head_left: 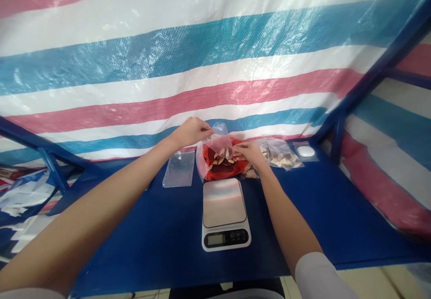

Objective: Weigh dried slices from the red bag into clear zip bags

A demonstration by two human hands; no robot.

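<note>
My left hand pinches the upper edge of a small clear plastic bag and holds it up over a red bag of pale dried slices. My right hand is closed at the clear bag's mouth, its fingertips pinched on a few of the slices. Some slices lie inside the clear bag. Both hands are at the far side of the blue table, just behind a kitchen scale whose steel plate is bare.
A flat empty clear bag lies left of the red bag. A filled clear bag of slices and a small white object in a clear pouch lie to the right. A striped tarp walls the back; blue frame bars stand right.
</note>
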